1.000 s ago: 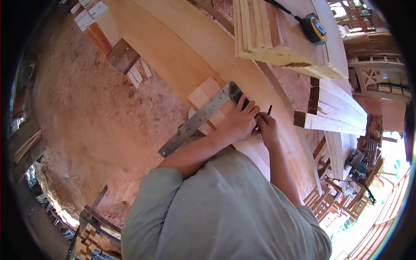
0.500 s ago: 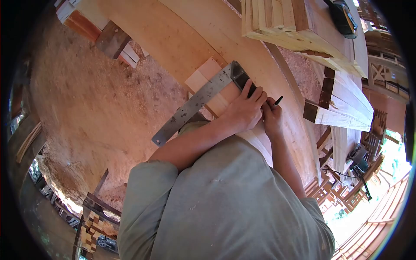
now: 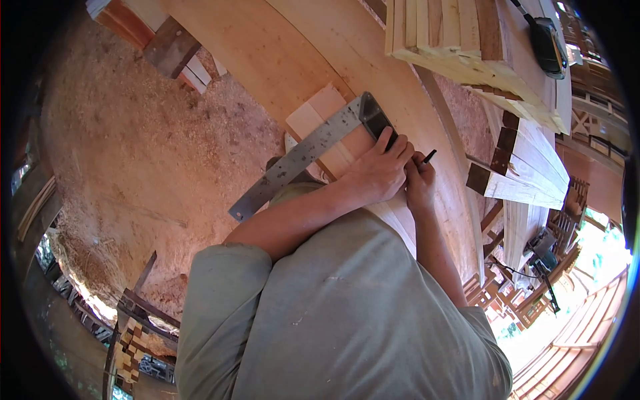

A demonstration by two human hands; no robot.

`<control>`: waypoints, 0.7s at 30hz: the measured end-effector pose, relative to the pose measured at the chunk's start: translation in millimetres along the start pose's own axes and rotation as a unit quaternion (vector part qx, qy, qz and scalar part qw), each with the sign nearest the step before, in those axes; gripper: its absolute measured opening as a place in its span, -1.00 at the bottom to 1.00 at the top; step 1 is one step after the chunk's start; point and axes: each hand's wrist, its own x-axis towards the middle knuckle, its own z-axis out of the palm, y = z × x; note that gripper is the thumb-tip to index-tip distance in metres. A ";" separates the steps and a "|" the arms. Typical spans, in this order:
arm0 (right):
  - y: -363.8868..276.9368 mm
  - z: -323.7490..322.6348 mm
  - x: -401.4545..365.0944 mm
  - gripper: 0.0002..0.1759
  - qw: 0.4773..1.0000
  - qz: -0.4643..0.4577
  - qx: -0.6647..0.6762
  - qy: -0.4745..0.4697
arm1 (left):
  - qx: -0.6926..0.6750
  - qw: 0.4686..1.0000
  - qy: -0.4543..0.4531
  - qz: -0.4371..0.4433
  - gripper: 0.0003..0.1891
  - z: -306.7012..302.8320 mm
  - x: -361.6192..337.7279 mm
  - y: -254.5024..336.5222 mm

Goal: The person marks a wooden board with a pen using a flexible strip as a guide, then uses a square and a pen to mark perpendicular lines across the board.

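Observation:
My left hand [image 3: 379, 168] is closed around the dark stock of a try square [image 3: 303, 155]. Its speckled steel blade slants down to the left across a pale wooden board [image 3: 319, 109], past the board's edge and above my forearm. Close beside it, almost touching, my right hand [image 3: 420, 183] pinches a black pen [image 3: 430, 156], one end sticking out above the fingers. The pale board rests on a long, broad wooden plank [image 3: 257, 57]. My hands and forearms hide part of the board.
A stack of thick boards [image 3: 460, 33] stands at the upper right with a black-cased tool [image 3: 549, 48] on top. More stacked timber [image 3: 530, 163] sits at the right, near a power tool [image 3: 543, 248]. Sawdust covers the ground [image 3: 153, 147] at left.
The view has shifted a little, moving the surroundings slightly. Both hands keep their grips, and the square stays across the pale board.

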 end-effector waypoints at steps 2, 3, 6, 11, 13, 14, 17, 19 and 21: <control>-3.1 3.9 -1.4 -0.79 1.000 -0.002 -0.009 0.011 | -0.007 1.000 0.006 -0.001 -0.69 2.4 0.0 0.2; -4.5 5.8 -2.0 -0.80 1.000 -0.005 -0.016 0.020 | 0.000 1.000 0.013 -0.001 -0.69 4.7 -0.1 0.1; -6.9 6.1 -2.4 -0.80 1.000 0.017 -0.018 0.019 | 0.003 1.000 0.009 0.004 -0.68 2.4 -0.7 -0.2; -3.8 5.6 -1.5 -0.81 0.999 0.009 -0.023 0.023 | 0.002 1.000 0.015 0.008 -0.68 2.0 -0.6 -1.2; -3.6 6.1 -1.5 -0.81 0.999 0.007 -0.024 0.025 | 0.007 1.000 0.005 0.010 -0.67 0.4 -0.8 -0.9; -2.7 5.9 -1.0 -0.81 0.999 -0.005 -0.029 0.026 | 0.006 1.000 0.005 0.010 -0.67 0.3 -0.9 -0.4; -1.6 5.6 -0.1 -0.81 0.999 -0.011 -0.031 0.027 | 0.009 1.000 0.007 0.008 -0.66 1.0 -0.1 -1.0; -2.4 6.0 -0.7 -0.81 0.999 -0.005 -0.029 0.027 | 0.005 1.000 0.004 0.007 -0.66 1.6 0.1 -1.2; -5.4 8.0 -2.4 -0.82 0.999 0.000 -0.008 0.037 | 0.008 1.000 0.010 0.008 -0.67 1.3 -0.7 -1.3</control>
